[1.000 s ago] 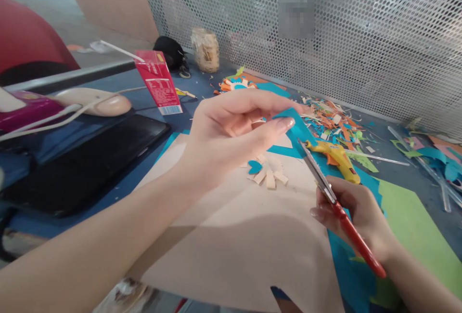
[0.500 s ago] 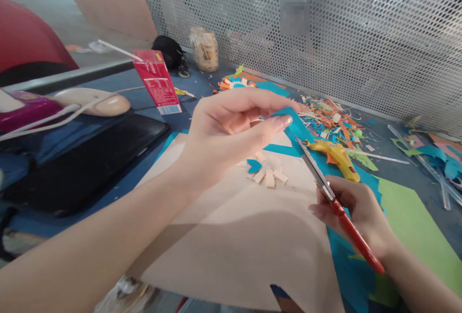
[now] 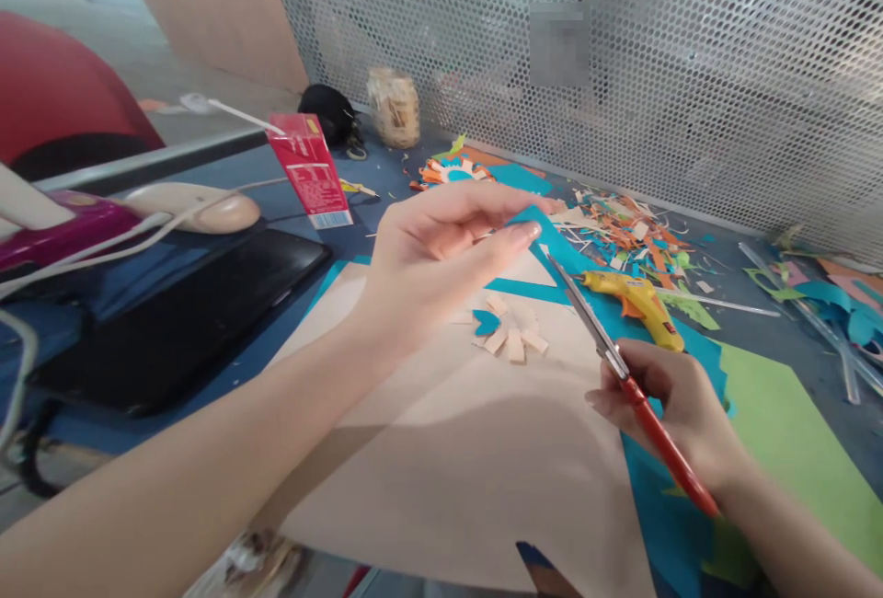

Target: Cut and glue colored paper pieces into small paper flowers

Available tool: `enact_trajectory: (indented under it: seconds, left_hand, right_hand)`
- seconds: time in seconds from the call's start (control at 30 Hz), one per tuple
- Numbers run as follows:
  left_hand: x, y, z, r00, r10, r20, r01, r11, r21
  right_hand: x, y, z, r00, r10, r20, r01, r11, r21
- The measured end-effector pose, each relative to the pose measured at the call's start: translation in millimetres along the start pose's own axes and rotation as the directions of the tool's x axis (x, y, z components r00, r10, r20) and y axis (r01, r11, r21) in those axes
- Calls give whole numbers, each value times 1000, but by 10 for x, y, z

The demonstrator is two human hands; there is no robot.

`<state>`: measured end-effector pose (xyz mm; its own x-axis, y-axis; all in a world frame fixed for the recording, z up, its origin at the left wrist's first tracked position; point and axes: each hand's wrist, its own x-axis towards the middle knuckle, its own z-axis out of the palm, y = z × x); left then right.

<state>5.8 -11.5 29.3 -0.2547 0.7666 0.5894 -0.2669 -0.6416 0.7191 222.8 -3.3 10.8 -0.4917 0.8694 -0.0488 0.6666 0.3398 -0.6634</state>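
My left hand (image 3: 448,253) is raised over the table and pinches a small teal paper piece (image 3: 552,235) between thumb and fingers. My right hand (image 3: 672,405) grips red-handled scissors (image 3: 624,373), their blades pointing up and left, with the tip close to the teal piece. Below lies a large beige sheet (image 3: 469,451), and on it sit small beige paper strips and a teal cut-out (image 3: 510,331).
A yellow glue gun (image 3: 635,299) lies right of the scissors tip. Teal and green sheets (image 3: 786,442) lie at right, paper scraps (image 3: 621,225) by the perforated metal wall (image 3: 621,55). A red carton (image 3: 310,170), a black tablet (image 3: 179,313) and a jar (image 3: 395,106) sit at left.
The scissors tip has slid left and slightly up, nearer the teal piece. My left hand has lowered a little. The view has shifted slightly.
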Motion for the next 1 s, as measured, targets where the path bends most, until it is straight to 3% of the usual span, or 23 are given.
enact_trajectory:
  seconds: [0.23, 0.4, 0.53, 0.67, 0.83, 1.0]
  left_hand:
    - [19, -50, -62, 1000, 2, 5, -2, 1000, -20]
    - [1, -67, -55, 997, -78, -25, 80, 995, 54]
    - [-25, -52, -12, 987, -160, 4, 159, 981, 111]
    - [-107, -73, 42, 947, -293, 133, 265, 944, 197]
    - [-237, -154, 107, 853, -463, 240, 392, 873, 291]
    - [-286, -185, 138, 849, -479, 222, 396, 855, 334]
  right_hand:
    - [22, 2, -9, 999, 0, -45, 4, 995, 99]
    - [37, 41, 2, 995, 37, -95, -12, 968, 250]
    - [40, 23, 33, 981, -18, -192, 88, 926, 368]
    - [47, -6, 59, 952, -84, -293, 224, 844, 487]
    - [48, -26, 64, 959, -109, -260, 244, 785, 569]
    - [31, -34, 73, 975, -121, -187, 204, 826, 525]
